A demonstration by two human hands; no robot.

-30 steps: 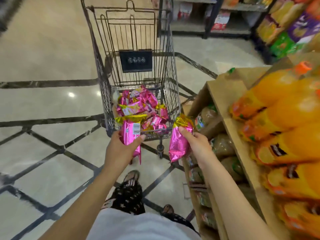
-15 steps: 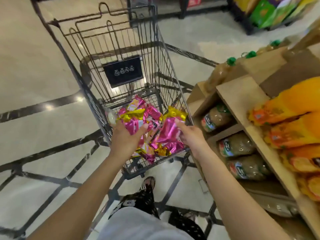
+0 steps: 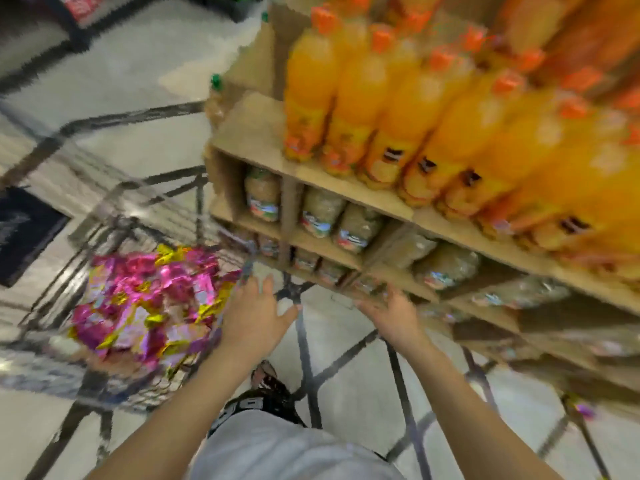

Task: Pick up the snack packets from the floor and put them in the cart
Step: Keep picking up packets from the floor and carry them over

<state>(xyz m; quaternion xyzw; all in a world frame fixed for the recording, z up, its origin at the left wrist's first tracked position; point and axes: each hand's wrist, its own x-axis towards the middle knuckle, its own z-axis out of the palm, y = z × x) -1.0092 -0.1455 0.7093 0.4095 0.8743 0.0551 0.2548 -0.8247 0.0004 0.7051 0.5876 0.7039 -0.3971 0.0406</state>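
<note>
The frame is blurred by head motion. Several pink and yellow snack packets (image 3: 149, 303) lie heaped in the wire cart (image 3: 104, 379) at the lower left. My left hand (image 3: 258, 315) is just right of the cart's near corner, fingers spread, holding nothing. My right hand (image 3: 393, 313) hovers further right over the floor, below the shelf's low edge, also with fingers apart and nothing in it. A small pink scrap (image 3: 585, 410) shows on the floor at the far right; I cannot tell what it is.
A cardboard display shelf (image 3: 346, 188) stands close on the right, with orange drink bottles (image 3: 398, 109) on top and pale bottles (image 3: 322, 216) below. Pale tiled floor (image 3: 356, 386) with dark lines lies underfoot. My shoes (image 3: 266, 386) are below the hands.
Both hands have let go of the packets they held; those now lie in the cart. The hands pulled back out to the right, and the view swung right toward the shelf.
</note>
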